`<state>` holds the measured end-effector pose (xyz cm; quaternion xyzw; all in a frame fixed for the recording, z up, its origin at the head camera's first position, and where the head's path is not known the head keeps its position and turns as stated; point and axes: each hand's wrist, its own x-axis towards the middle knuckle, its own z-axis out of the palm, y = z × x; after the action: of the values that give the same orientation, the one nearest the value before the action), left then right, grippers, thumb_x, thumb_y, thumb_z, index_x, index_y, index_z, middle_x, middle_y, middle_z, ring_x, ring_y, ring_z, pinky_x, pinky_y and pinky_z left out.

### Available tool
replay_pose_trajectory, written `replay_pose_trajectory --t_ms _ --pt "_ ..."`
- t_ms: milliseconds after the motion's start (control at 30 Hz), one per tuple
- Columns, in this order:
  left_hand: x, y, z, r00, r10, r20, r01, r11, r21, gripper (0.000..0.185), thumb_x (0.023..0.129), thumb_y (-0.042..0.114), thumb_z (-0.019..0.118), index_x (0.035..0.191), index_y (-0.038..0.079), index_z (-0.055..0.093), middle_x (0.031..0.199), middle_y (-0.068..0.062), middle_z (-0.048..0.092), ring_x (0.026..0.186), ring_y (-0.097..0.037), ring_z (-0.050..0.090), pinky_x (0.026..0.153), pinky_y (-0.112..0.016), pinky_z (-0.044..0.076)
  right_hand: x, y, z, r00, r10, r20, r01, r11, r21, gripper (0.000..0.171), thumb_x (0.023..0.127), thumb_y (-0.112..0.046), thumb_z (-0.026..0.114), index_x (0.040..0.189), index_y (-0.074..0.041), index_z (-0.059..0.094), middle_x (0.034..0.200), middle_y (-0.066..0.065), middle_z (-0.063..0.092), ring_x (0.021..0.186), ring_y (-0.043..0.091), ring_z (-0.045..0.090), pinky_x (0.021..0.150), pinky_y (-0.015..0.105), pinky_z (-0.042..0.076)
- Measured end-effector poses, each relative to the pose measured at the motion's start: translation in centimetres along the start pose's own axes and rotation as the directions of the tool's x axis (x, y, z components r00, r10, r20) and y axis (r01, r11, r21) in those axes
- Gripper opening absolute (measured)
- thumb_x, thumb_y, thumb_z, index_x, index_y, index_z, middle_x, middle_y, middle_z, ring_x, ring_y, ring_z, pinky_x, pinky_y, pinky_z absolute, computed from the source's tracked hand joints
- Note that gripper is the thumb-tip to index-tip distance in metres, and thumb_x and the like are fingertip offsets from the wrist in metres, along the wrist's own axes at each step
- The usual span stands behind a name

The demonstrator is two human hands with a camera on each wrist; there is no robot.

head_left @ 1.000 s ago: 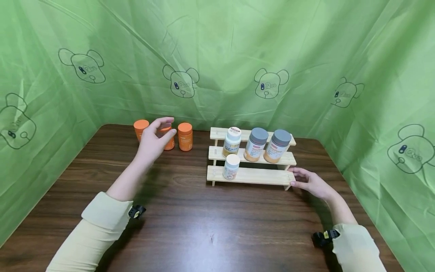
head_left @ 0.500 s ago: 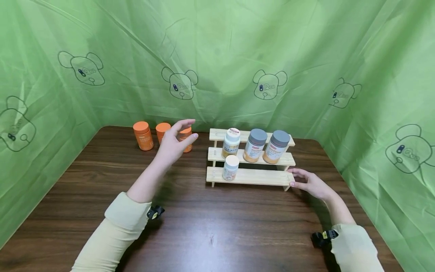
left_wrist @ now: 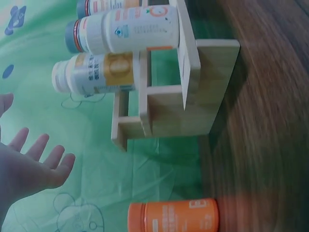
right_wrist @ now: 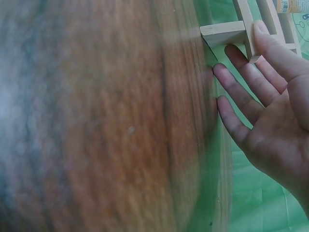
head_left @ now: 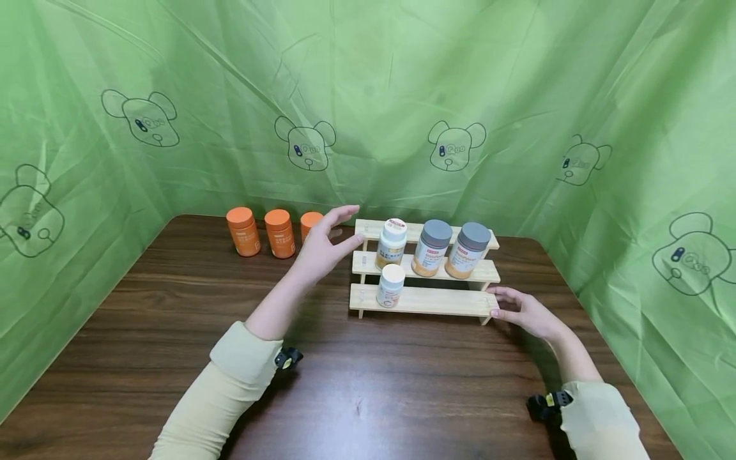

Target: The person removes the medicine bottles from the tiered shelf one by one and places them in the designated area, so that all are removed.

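A three-tier wooden display rack (head_left: 443,299) stands on the table. My left hand (head_left: 323,248), thumb and fingers apart and holding nothing, hovers at the rack's left end, in front of the rightmost orange bottle (head_left: 311,220), which it partly hides. At the opposite end, my right hand (head_left: 528,313) grips the lowest board, its thumb on the board and fingers beyond it in the right wrist view. The middle tier bears a white bottle (head_left: 391,245) and two grey-lidded jars (head_left: 432,249). On the bottom tier, toward the left, is a small white bottle (head_left: 391,286).
Two more orange bottles, one at far left (head_left: 244,232) and one beside it (head_left: 280,234), stand upright near the table's back edge. A green curtain (head_left: 379,83) with bear drawings surrounds the dark wooden table (head_left: 368,383) at the back and sides.
My left hand has moved right, past the orange bottles toward the rack, uncovering the left and middle ones. My right hand stays at the rack's end, and the bottles keep their places.
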<state>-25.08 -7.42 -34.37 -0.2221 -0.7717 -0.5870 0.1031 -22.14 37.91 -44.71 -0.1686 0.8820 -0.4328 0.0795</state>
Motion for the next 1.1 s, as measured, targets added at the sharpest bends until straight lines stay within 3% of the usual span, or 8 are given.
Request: replay_pose_trajectory --t_ms 200,567,1100 --pt "0.5 -0.5 1.5 1.0 -0.009 0.016 0.01 0.999 -0.052 0.059 0.086 0.023 0.071 0.139 0.017 0.045 0.142 0.0 0.047 0.133 -0.019 0.038 0.108 -0.045 0.033 0.0 0.4 0.0 1.0 -0.011 0.002 0.011 1.0 0.0 0.049 0.089 -0.016 0.066 0.132 -0.001 0.048 0.117 0.02 0.06 0.1 -0.003 0.056 0.081 0.017 0.048" --pt "1.9 -1.4 4.0 0.999 -0.008 0.039 0.009 0.999 -0.031 0.058 0.085 0.031 0.071 0.137 0.026 0.046 0.139 0.006 0.049 0.13 -0.014 0.041 0.103 -0.045 0.039 0.0 0.3 0.0 1.0 -0.022 0.003 0.022 1.0 0.003 0.049 0.089 -0.015 0.065 0.132 0.0 0.047 0.117 0.022 0.059 0.098 -0.002 0.057 0.079 0.017 0.049" --pt "3.6 -2.5 5.6 0.993 -0.005 0.117 0.014 0.997 -0.078 0.058 0.087 0.012 0.068 0.139 0.013 0.043 0.136 -0.013 0.051 0.122 -0.032 0.05 0.1 -0.048 0.042 0.0 0.2 0.0 1.0 -0.027 0.0 0.027 0.999 -0.032 0.048 0.089 -0.016 0.066 0.132 -0.002 0.048 0.116 0.019 0.061 0.099 -0.001 0.057 0.08 0.016 0.047"
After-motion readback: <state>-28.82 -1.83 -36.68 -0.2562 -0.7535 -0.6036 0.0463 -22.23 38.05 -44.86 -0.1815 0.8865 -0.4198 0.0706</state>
